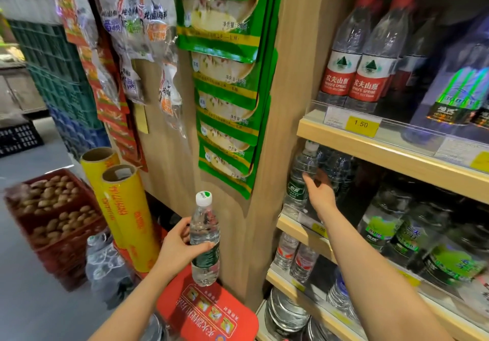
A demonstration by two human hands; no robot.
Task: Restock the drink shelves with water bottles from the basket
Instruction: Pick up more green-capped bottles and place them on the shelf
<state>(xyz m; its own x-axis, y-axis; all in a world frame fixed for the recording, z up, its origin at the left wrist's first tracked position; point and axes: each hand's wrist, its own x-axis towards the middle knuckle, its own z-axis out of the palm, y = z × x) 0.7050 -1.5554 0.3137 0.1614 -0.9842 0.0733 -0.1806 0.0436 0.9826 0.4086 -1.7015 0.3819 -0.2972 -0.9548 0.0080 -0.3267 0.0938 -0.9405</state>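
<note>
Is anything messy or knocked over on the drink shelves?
Nothing looks knocked over or spilled. The bottles on the shelves stand upright. The left hand holds a water bottle upright, not yet shelved, and the right hand reaches to a green-label bottle at the shelf's left end.

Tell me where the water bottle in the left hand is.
The water bottle is bottom centre, upright in the left hand, above a red basket, beside the wooden shelf side.
</note>
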